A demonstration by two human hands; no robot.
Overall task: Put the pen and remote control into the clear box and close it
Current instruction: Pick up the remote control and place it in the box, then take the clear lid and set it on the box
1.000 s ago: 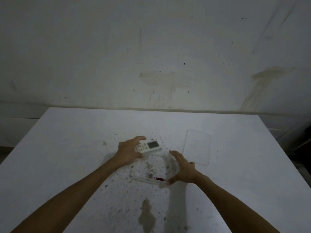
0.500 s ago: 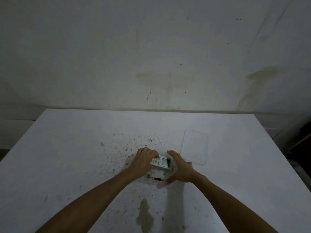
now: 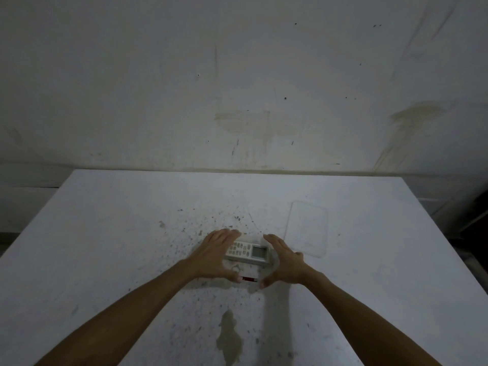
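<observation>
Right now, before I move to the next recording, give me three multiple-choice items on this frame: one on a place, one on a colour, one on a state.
1. Where does the clear lid lie?
A. On the table to the right of the clear box
B. On top of the box
C. In the left hand

2. What colour is the remote control?
A. Black
B. White
C. Red

3. What state is the clear box in?
A. Closed with its lid
C. Turned upside down
B. Open, with the remote and the pen in it

Key: 1 A, the lid lies flat on the table, apart from the box. 2 B, its body is white with a grey screen. 3 B, no lid covers it; the left hand and right hand flank it.
</observation>
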